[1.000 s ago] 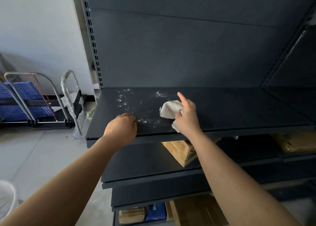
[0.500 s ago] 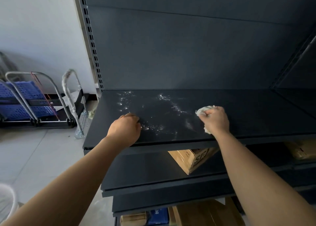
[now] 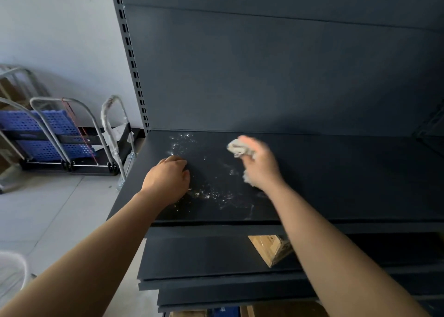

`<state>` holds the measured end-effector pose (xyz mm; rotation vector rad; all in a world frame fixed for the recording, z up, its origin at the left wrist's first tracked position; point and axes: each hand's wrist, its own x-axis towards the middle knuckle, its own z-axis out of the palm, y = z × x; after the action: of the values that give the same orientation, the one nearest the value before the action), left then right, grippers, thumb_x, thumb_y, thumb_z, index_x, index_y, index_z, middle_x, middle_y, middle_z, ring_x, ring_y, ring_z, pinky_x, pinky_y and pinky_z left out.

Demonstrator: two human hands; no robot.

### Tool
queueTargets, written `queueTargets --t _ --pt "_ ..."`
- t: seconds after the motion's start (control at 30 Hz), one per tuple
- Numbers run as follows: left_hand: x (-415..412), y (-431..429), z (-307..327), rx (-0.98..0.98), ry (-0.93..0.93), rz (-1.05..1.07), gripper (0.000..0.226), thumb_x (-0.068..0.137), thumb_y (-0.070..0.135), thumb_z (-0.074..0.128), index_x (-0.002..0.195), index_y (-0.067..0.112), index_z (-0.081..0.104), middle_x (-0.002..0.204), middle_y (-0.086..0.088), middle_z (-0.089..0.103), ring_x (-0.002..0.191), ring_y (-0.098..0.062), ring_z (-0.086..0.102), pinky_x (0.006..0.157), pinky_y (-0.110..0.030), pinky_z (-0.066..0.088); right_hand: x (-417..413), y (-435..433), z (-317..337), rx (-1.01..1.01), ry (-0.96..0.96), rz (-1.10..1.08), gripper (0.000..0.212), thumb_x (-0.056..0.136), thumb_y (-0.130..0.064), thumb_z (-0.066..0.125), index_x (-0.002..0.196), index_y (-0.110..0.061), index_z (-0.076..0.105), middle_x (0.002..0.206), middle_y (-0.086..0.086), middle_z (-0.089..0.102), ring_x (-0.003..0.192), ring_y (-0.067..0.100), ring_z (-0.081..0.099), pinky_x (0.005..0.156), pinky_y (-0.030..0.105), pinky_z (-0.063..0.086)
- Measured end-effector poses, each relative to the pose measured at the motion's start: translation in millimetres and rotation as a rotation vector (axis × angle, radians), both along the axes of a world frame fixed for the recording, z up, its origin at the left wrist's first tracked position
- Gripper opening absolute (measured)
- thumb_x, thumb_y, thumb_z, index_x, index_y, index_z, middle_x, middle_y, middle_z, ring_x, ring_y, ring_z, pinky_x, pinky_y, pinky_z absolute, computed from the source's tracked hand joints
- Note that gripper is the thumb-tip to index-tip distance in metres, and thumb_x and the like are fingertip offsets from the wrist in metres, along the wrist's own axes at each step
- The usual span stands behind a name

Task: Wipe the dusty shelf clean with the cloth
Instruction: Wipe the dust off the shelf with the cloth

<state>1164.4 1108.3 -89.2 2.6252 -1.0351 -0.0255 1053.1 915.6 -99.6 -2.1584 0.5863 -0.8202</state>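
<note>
Left hand [image 3: 168, 177]: set on the shelf [image 3: 348, 177] near its left front corner, fingers curled under, knuckles up. Nothing seen in its grasp. Judged to be bracing, not wiping.

Dust, rear patch [image 3: 181, 142]: white specks just beyond the left hand's knuckles, toward the back panel [image 3: 264, 76], near the shelf's left end.

Dust, front patch [image 3: 213, 194]: specks and thin smears just right of the left hand, running toward the front edge, between the two forearms.

Cloth [image 3: 236, 147]: pale, bunched, gripped in the right hand. One wad shows past the fingertips toward the back, and a second tuft shows under the heel of the hand. Whether it touches the shelf cannot be told, as it is blurred.

Right hand [image 3: 260, 170]: fingers closed round the cloth, motion-blurred, over the middle of the shelf.

Shelf, right part: dark, no specks to be seen.

Relation governing the next pass: both patches lie left of the cloth, the rear one about level with it, the front one nearer the person. The shelf's long axis runs left to right, so a stroke would likely go leftward along it. The left hand is nearer both patches but carries no cloth, and it would probably have to lift for a full sweep.
</note>
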Motion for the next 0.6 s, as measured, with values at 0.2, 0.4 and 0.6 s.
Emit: queueTargets --t 0.2,0.4,0.6 --pt "10.1 0.3 -4.4 0.033 -0.021 0.040 0.043 0.093 0.035 0.044 0.133 0.020 0.051 0.142 0.005 0.047 0.127 -0.021 0.045 0.098 -0.036 0.042 -39.5 -106.3 -3.3 0.033 0.320 -0.465 0.040 0.092 -0.006 0.049 0.131 -0.015 0.049 0.145 0.013 0.029 0.119 0.031 0.050 0.095 0.030 0.042" --pt "7.7 1.4 -7.9 -0.003 -0.053 0.068 0.042 0.093 0.036 0.045 0.131 0.023 0.053 0.140 0.007 0.049 0.127 -0.019 0.047 0.095 -0.033 0.043 37.7 -68.8 -11.9 -0.154 0.321 -0.184 0.030 0.090 -0.010 0.049 0.120 -0.011 0.056 0.135 0.014 0.046 0.127 0.030 0.042 0.099 0.041 0.043" --pt "9.9 5.7 -4.1 -0.008 -0.016 0.068 0.038 0.090 0.036 0.049 0.123 0.021 0.059 0.134 0.004 0.054 0.121 -0.020 0.052 0.095 -0.036 0.048 82.2 -10.3 -6.3 -0.043 0.206 0.138 0.037 0.088 -0.007 0.052 0.124 -0.015 0.059 0.129 0.008 0.054 0.116 0.023 0.054 0.085 0.014 0.035"
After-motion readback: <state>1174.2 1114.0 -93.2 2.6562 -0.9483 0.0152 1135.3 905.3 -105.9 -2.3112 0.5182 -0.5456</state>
